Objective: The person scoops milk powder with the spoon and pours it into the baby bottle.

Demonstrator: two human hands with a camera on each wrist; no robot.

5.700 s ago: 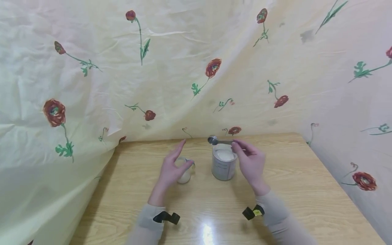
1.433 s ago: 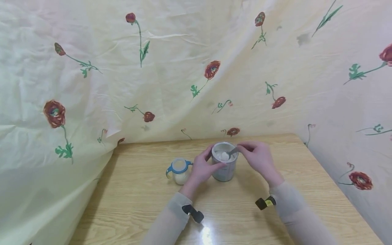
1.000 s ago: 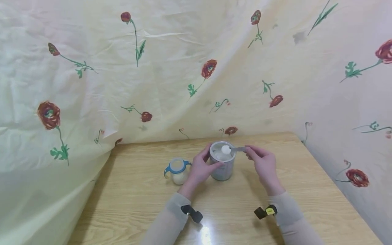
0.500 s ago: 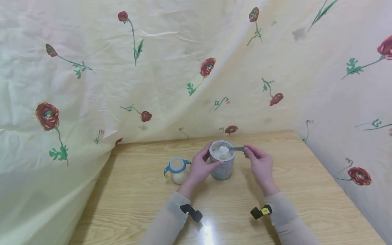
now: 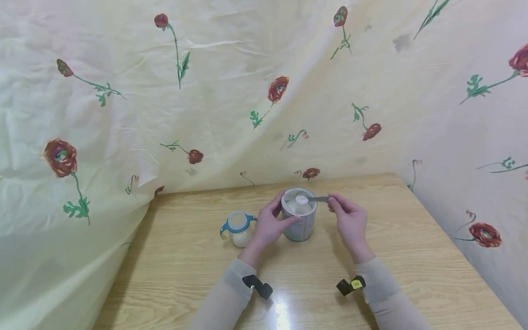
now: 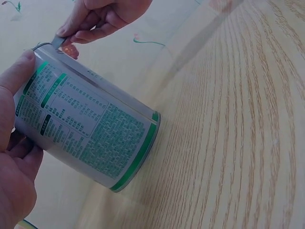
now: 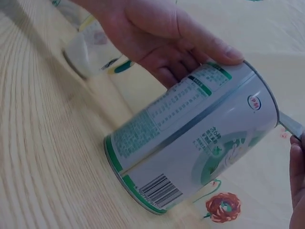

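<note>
Can (image 5: 302, 229): gripped by left hand (image 5: 270, 226), fingers parted round it | spoon (image 5: 318, 199): pinched in right hand (image 5: 352, 222) | bottle (image 5: 240, 234): near left fingers

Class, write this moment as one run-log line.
left hand: holds can | right hand: pinches scoop at can's mouth | blue-handled cup: upright on table

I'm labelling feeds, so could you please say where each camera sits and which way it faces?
Head: worn on the head, facing forward and down at the can, scoop and bottle; left hand, right hand and sleeves show.
Left wrist: on that wrist, facing the can's text panel; left hand at left, right hand at top.
Right wrist: on that wrist, facing the can's barcode; left hand at top, right hand at right edge.
Both wrist views share the can and both hands.
</note>
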